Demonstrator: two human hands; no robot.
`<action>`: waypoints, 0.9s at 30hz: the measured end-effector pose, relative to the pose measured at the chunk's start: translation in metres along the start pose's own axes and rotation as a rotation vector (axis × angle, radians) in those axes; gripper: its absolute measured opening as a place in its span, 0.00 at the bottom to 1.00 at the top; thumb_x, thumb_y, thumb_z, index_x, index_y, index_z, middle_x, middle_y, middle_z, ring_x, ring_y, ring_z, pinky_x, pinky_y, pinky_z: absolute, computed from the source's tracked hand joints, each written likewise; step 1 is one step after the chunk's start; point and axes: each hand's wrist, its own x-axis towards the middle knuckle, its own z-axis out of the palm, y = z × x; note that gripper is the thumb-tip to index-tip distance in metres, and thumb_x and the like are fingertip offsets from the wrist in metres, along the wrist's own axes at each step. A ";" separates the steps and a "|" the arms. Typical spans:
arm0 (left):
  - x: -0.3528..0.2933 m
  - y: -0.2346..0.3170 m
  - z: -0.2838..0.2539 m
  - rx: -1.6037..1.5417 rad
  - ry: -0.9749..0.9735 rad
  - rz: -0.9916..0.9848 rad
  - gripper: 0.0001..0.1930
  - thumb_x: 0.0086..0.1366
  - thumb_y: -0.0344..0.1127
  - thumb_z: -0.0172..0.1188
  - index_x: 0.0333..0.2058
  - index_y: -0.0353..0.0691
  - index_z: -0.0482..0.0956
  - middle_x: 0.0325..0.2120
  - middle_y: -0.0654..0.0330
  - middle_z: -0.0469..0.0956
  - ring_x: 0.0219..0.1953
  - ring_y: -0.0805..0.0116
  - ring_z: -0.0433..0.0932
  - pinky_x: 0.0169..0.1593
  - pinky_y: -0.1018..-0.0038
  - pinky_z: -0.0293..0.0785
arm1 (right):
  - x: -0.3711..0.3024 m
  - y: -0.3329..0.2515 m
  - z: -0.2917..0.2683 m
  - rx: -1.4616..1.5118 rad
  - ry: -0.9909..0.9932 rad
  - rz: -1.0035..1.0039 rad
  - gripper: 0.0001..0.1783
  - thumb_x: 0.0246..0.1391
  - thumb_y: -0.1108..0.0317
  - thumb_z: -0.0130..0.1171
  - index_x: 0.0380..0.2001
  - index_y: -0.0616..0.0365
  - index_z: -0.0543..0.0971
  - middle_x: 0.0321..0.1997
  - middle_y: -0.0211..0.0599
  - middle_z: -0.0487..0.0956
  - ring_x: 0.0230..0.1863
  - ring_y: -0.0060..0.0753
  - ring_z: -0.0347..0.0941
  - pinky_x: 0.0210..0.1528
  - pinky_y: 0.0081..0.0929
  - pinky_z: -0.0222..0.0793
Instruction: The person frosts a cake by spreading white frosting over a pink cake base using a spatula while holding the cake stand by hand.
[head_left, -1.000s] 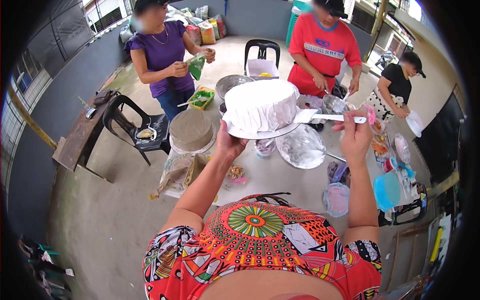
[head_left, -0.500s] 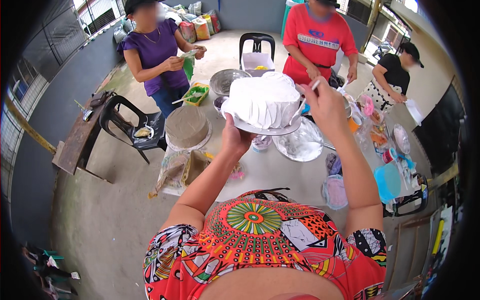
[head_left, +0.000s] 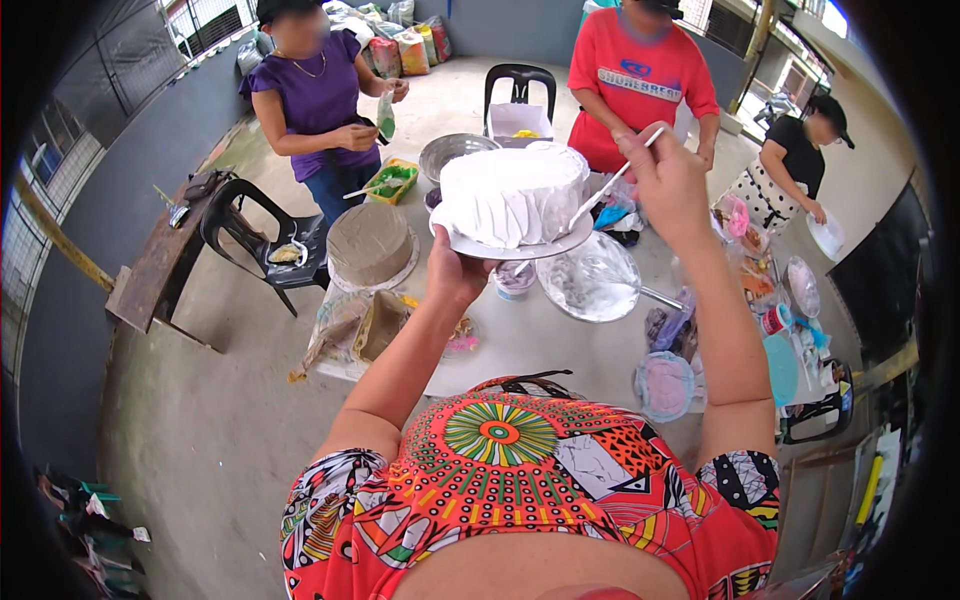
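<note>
Colourful sacks stand against the far wall. Two cakes: a bare brown cake on the surface, and a white frosted cake on a plate that the left hand holds up from below. The right hand is closed around a spatula touching the frosting.

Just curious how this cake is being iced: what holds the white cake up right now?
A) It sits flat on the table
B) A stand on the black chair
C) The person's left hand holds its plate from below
C: the left hand props the plate of the white cake above the table, while the right hand works a spatula against its side.
</note>
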 end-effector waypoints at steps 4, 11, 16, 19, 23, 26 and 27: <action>-0.004 -0.010 0.009 -0.002 0.024 -0.045 0.29 0.60 0.58 0.22 0.52 0.46 0.57 0.46 0.62 0.65 0.41 0.66 0.69 0.26 0.75 0.66 | 0.003 -0.001 0.006 -0.025 -0.024 -0.084 0.15 0.48 0.61 0.52 0.20 0.64 0.67 0.12 0.46 0.68 0.16 0.46 0.67 0.17 0.32 0.60; -0.007 -0.020 -0.002 -0.033 0.006 0.013 0.29 0.61 0.57 0.24 0.53 0.44 0.54 0.46 0.59 0.65 0.40 0.62 0.69 0.25 0.71 0.66 | 0.011 -0.015 -0.036 0.089 -0.046 0.157 0.16 0.49 0.60 0.51 0.20 0.63 0.68 0.10 0.42 0.68 0.14 0.33 0.70 0.16 0.27 0.59; -0.009 -0.031 -0.008 -0.032 -0.008 0.002 0.29 0.61 0.57 0.25 0.51 0.43 0.57 0.47 0.59 0.64 0.45 0.62 0.68 0.36 0.69 0.72 | -0.009 0.011 -0.022 0.042 -0.077 0.085 0.16 0.48 0.60 0.53 0.19 0.64 0.68 0.12 0.44 0.69 0.17 0.37 0.70 0.19 0.28 0.61; -0.015 -0.042 -0.004 -0.052 0.003 -0.004 0.29 0.60 0.58 0.25 0.51 0.43 0.57 0.47 0.60 0.64 0.47 0.62 0.67 0.38 0.69 0.73 | -0.010 0.012 -0.015 0.011 -0.109 0.018 0.16 0.47 0.60 0.53 0.18 0.63 0.67 0.12 0.45 0.69 0.19 0.40 0.70 0.21 0.30 0.62; -0.022 -0.054 -0.005 -0.023 0.100 0.002 0.30 0.60 0.58 0.25 0.51 0.44 0.57 0.47 0.61 0.65 0.46 0.63 0.68 0.36 0.70 0.73 | -0.003 0.008 -0.026 0.066 -0.101 0.059 0.17 0.47 0.60 0.53 0.18 0.63 0.67 0.12 0.44 0.69 0.16 0.38 0.69 0.19 0.28 0.61; -0.028 -0.061 -0.009 0.002 0.080 0.010 0.29 0.60 0.58 0.25 0.51 0.44 0.58 0.46 0.62 0.66 0.45 0.64 0.68 0.35 0.71 0.73 | -0.003 0.013 -0.044 0.094 -0.064 0.015 0.18 0.49 0.57 0.51 0.19 0.62 0.69 0.11 0.39 0.70 0.10 0.29 0.67 0.14 0.22 0.59; -0.032 -0.062 -0.003 -0.031 0.117 0.007 0.29 0.60 0.58 0.25 0.51 0.44 0.58 0.46 0.62 0.66 0.45 0.64 0.68 0.35 0.71 0.73 | -0.004 0.008 -0.056 0.147 -0.097 0.120 0.18 0.50 0.56 0.49 0.20 0.62 0.69 0.11 0.37 0.70 0.10 0.25 0.67 0.13 0.19 0.59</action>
